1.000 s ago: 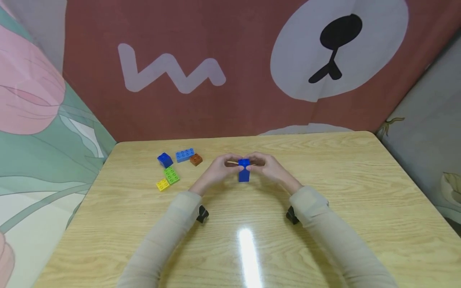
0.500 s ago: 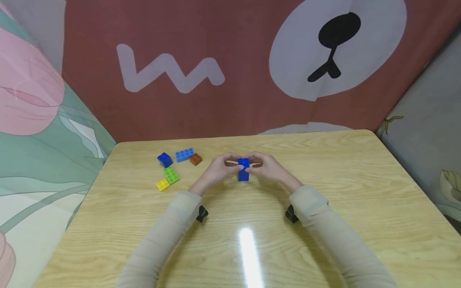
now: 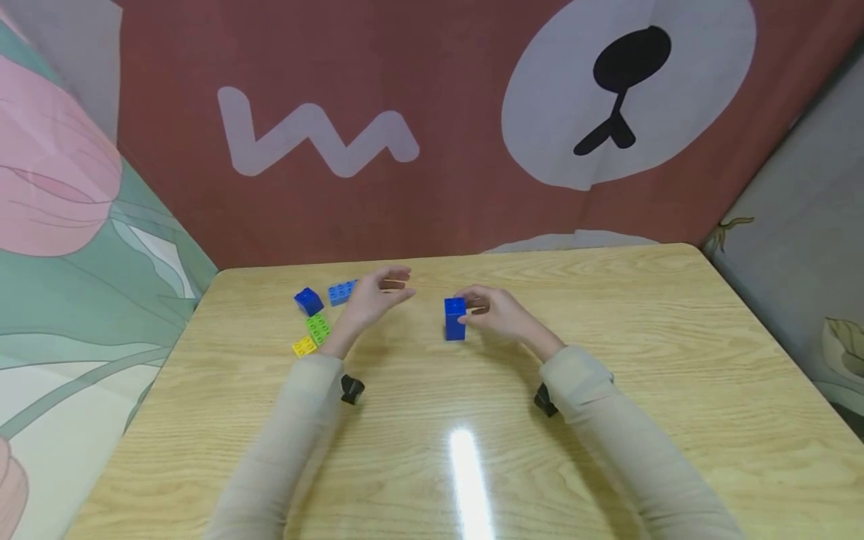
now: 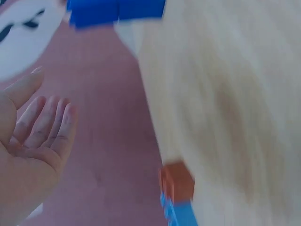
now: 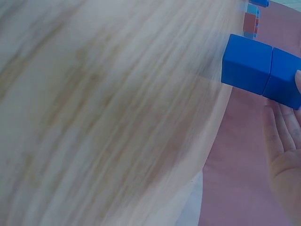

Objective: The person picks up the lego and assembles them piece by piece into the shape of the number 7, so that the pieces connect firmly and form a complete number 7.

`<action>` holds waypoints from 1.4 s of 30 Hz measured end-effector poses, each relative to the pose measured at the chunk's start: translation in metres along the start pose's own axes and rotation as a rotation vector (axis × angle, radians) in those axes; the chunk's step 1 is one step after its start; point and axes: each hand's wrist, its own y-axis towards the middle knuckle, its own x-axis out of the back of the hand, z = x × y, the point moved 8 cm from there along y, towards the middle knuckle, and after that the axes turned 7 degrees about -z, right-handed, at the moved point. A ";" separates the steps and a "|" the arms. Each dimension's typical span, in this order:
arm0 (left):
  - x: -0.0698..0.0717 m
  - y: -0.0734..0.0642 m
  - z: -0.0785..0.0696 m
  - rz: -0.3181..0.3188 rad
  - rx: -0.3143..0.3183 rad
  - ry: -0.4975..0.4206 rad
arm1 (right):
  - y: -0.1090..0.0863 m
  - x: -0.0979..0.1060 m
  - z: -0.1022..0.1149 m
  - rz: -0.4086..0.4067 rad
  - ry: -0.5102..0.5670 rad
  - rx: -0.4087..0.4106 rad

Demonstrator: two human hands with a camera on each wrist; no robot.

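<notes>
A tower of two blue toy building bricks point(image 3: 454, 327) stands upright on the table, one brick stacked on the other. My right hand point(image 3: 502, 313) pinches its upper brick from the right side, thumb in front and fingers behind. The joint between the two bricks shows in the right wrist view, where the tower point(image 5: 247, 66) lies against the thumb and fingertips. My left hand point(image 3: 367, 301) is in the air left of the tower, fingers loosely extended around nothing. In the head view it hides the brown brick point(image 4: 178, 181), which the left wrist view shows.
On the wooden table point(image 3: 405, 465), left of my left hand, lie a dark blue brick point(image 3: 308, 301), a light blue brick point(image 3: 340, 292), a lime green brick point(image 3: 318, 328) and a yellow brick point(image 3: 304, 346). A printed cloth point(image 3: 324, 210) hangs behind the table.
My left hand has let go of the blue tower and moved left, toward the loose bricks. The right hand keeps its place at the tower, which has stayed put.
</notes>
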 end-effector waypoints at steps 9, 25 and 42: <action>0.071 -0.001 0.027 -0.145 0.036 0.002 | 0.000 0.000 -0.002 -0.001 0.023 -0.024; 0.137 -0.024 0.090 -0.346 0.178 0.037 | 0.000 0.001 -0.001 0.001 0.034 -0.025; 0.137 -0.026 0.128 -0.279 0.352 0.027 | 0.001 0.001 -0.003 0.002 0.042 -0.006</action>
